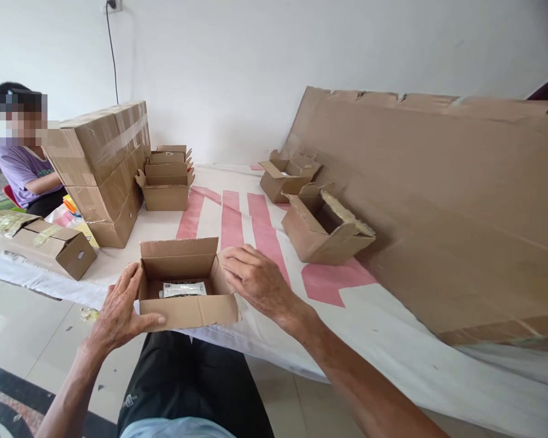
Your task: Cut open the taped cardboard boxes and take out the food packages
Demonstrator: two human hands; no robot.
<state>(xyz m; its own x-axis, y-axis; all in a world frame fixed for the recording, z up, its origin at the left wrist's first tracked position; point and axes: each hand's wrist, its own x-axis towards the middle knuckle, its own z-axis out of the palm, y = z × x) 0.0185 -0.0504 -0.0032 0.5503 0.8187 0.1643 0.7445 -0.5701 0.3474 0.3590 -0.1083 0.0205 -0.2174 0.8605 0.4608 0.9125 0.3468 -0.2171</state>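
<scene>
An open cardboard box (189,311) sits at the table's near edge, right in front of me. Inside it lies a white packet with dark print (183,289). My left hand (126,307) grips the box's left side, its thumb laid over the front flap and its fingers along the side wall. At the box's right edge, my right hand (253,277) has its fingers curled around the side flap. The fingertips of that hand are partly hidden. The rear flap stands upright.
Several open boxes (165,198) stand in a row behind, beside a taped stack of cartons (105,173). Two more open boxes (308,240) are at right, near a large leaning cardboard sheet (420,213). A taped carton (75,255) lies at left. A person (27,161) sits beyond the stack.
</scene>
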